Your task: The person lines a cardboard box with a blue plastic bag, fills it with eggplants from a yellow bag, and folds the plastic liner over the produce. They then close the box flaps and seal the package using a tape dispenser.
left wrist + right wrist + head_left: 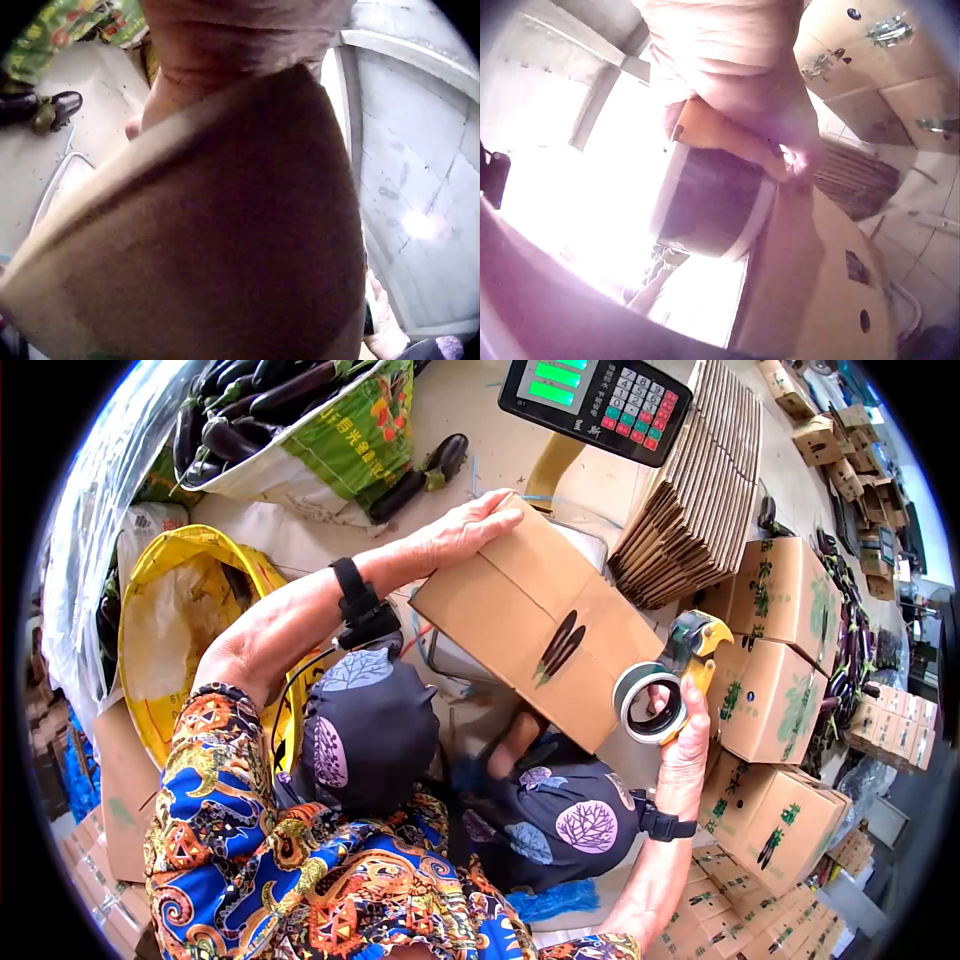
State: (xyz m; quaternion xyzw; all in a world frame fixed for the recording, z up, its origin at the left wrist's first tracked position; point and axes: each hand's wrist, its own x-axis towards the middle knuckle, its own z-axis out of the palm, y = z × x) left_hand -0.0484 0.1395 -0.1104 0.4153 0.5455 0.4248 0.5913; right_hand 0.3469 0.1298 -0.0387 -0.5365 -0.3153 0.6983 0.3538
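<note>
A closed cardboard box [545, 620] with an eggplant print is held tilted above the person's knees. The left hand [465, 530] grips its upper left edge; in the left wrist view that hand [240, 45] lies over the edge of the dark box side [225, 225]. In the right hand [688, 735] is a yellow tape dispenser [700, 650] with a large tape roll [630, 705], beside the box's right end. The right wrist view shows the right hand [735, 90] around the dispenser, its roll [712, 202] near the box [810, 277].
A scale display [600, 400] and stacked flat cartons [690, 490] stand beyond the box. Packed boxes [770, 700] are piled at the right. A sack of eggplants [350, 450] and a yellow basket [150, 660] are at the left; loose eggplants [400, 495] lie on the floor.
</note>
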